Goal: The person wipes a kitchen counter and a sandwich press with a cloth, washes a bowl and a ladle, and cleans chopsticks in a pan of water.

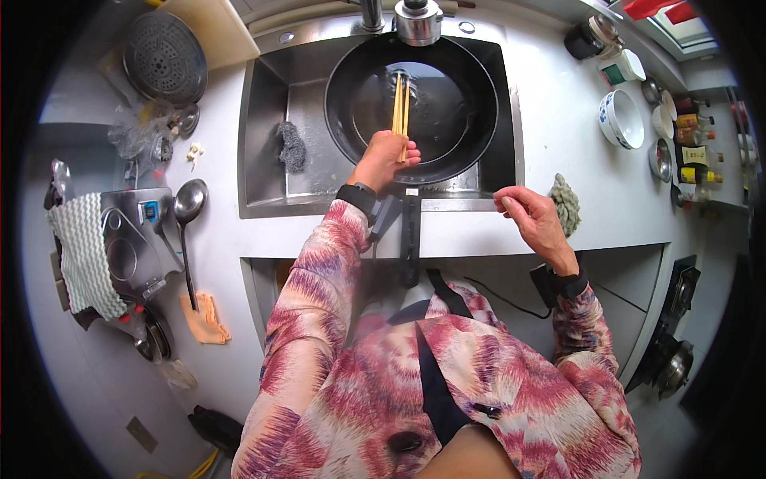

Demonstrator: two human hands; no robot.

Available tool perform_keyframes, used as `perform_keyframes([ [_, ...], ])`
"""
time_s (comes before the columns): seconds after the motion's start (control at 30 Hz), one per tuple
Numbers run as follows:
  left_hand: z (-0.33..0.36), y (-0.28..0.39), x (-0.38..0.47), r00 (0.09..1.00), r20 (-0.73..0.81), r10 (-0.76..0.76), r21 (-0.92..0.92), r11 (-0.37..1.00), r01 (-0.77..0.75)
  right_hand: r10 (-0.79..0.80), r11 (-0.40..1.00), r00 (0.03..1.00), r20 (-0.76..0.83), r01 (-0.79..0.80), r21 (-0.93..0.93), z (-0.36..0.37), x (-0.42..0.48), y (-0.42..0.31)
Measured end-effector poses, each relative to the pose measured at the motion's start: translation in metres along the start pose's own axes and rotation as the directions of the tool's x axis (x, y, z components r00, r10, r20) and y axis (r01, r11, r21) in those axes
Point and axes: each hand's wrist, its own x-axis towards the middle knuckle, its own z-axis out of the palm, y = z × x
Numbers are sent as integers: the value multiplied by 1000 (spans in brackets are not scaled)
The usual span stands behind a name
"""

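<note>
My left hand (pixel 386 157) grips a few yellow wooden chopsticks (pixel 400 108) near their lower ends, their tips pointing away from me. They reach over a large black wok (pixel 479 114) resting in the stainless steel sink (pixel 263 90). Water (pixel 440 99) lies in the wok, with ripples around the chopstick tips. The wok's black handle (pixel 411 239) extends over the counter's front edge towards me. Over the sink's front right corner, my right hand (pixel 529 218) hovers with curled fingers and thumb drawn in; nothing shows in it. Just beyond it lies a crumpled grey-green rag (pixel 564 206).
A faucet head (pixel 418 24) overhangs the wok's far rim. A dark scourer (pixel 292 146) sits in the sink's left side. Left on the counter are a steel ladle (pixel 191 203), an orange cloth (pixel 205 320) and a perforated steamer plate (pixel 165 58). Bowls (pixel 621 120) and bottles stand right.
</note>
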Motion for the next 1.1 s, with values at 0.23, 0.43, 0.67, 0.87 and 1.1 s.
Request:
perform_keyframes([
  [0.23, -7, -9, -6, 802, 13, 597, 881, 372, -291, -104, 992, 993, 58, 108, -64, -7, 57, 0],
  [0.43, -54, -9, -93, 371, 61, 927, 879, 126, -459, 199, 963, 947, 251, -141, -231, 18, 161, -12],
  [0.67, -145, -71, -111, 341, -44, 939, 992, 81, -96, 373, 825, 896, 240, -202, -528, 74, 262, 0],
  [0.87, -139, -78, -97, 292, -69, 954, 997, 57, 51, 292, 655, 912, 287, 29, -755, 125, 247, 2],
  [1.1, -130, -76, -95, 375, -90, 923, 991, 45, 127, 238, 599, 968, 78, -83, -796, 109, 253, 22],
])
